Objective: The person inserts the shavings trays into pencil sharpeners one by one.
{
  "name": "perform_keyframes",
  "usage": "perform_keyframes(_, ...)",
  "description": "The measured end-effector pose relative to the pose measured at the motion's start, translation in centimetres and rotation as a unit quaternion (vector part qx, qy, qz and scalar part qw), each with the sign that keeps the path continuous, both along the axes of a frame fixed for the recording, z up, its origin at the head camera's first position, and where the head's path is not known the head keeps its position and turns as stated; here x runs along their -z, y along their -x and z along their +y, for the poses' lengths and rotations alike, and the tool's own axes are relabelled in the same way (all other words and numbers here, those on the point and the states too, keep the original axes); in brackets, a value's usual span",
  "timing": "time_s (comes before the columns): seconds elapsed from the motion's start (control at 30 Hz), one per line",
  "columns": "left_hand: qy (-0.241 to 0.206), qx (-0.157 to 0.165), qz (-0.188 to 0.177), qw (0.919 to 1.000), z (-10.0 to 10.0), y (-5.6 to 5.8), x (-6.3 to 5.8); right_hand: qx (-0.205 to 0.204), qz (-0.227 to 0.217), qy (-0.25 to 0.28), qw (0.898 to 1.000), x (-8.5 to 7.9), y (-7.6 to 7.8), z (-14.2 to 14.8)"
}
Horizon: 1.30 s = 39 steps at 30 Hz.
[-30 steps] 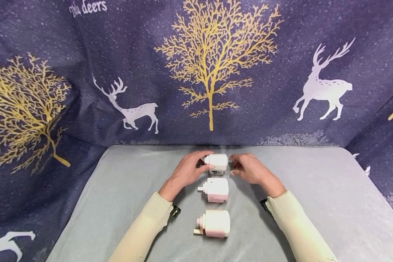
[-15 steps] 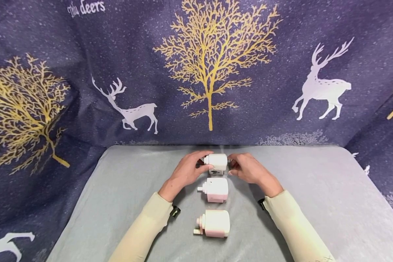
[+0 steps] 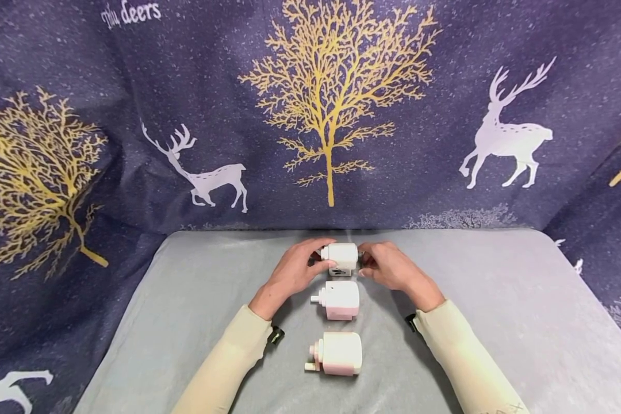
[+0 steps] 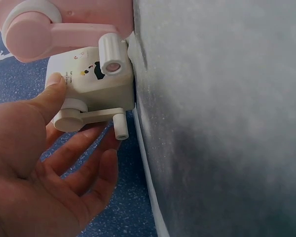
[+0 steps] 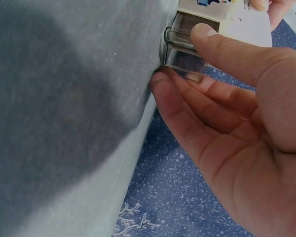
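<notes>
A white crank pencil sharpener (image 3: 343,256) with small printed figures rests at the far side of the table. My left hand (image 3: 296,270) grips it at the crank end, thumb on the printed face. The cream crank (image 4: 101,115) shows in the left wrist view. On the opposite end, my right hand (image 3: 393,267) pinches a clear shavings drawer (image 5: 181,58) between thumb and fingers. The drawer sits partly inside the sharpener; how deep is hard to tell. Closer in stand a pink-and-white sharpener (image 3: 342,299) and a second pink-and-white sharpener (image 3: 341,352), untouched.
A grey cloth covers the table (image 3: 186,322). Behind it hangs a dark blue curtain (image 3: 383,190) with deer and golden trees. The sharpeners form a row toward the person, cranks to the left.
My right hand has shifted slightly left, toward the white sharpener, and the clear drawer has slid further into it. My left hand keeps its grip. The two pink-and-white sharpeners have stayed put.
</notes>
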<state>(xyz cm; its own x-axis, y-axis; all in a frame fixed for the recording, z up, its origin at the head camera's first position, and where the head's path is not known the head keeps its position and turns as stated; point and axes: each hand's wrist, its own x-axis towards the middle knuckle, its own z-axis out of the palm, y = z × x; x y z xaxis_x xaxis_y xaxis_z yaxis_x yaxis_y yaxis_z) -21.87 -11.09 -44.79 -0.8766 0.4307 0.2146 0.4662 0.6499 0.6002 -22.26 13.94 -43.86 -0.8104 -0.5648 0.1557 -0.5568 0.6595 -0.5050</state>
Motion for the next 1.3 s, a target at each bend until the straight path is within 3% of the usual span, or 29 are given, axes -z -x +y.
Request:
perform_keyframes(0.93,0.003,-0.008,-0.015,0.9999,-0.05,-0.22,-0.03,0.034,-0.019,0.019,0.999,0.40,0.01,-0.37)
perform_keyframes(1.3,-0.001,-0.005,-0.001,1.0000,-0.03,-0.20,-0.06,0.038,-0.018,0.019,0.999,0.57,0.13,-0.31)
